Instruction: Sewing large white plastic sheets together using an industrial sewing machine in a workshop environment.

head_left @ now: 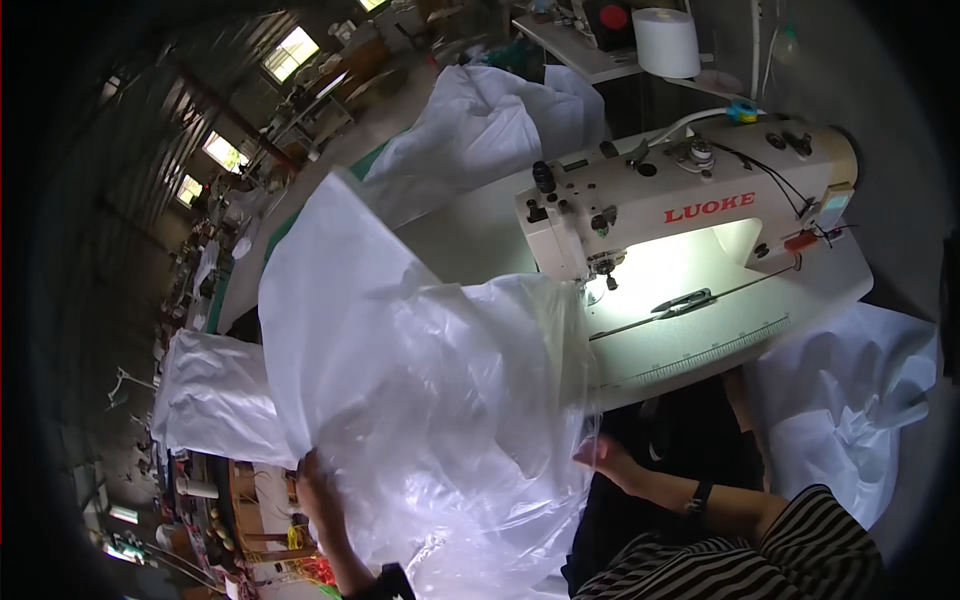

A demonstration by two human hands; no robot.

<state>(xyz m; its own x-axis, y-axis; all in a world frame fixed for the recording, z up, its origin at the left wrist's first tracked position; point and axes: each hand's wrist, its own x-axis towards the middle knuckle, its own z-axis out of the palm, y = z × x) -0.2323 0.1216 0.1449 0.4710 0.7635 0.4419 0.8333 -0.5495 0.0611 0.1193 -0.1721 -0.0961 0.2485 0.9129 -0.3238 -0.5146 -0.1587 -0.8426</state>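
A large white sheet [350, 290], with glossy clear plastic film [470, 430] over its front, spreads across my lap and up onto the sewing machine's table. Its right upper part reaches the needle area of the white sewing machine [690, 200]. At the left edge of the sheet, my left hand [314, 485] is closed on the material, with some fingers hidden behind it. My right hand [603, 455] pinches the right edge of the plastic film, below the table's front edge. A pair of thread snips [683, 303] lies on the lit machine bed, right of the needle.
White material is heaped [480, 125] behind the machine, and more white sheets [850, 400] hang at the right. Another white pile [215, 395] lies at the left. A white thread cone [667, 43] stands on a shelf at the back right. Cluttered benches fill the far left.
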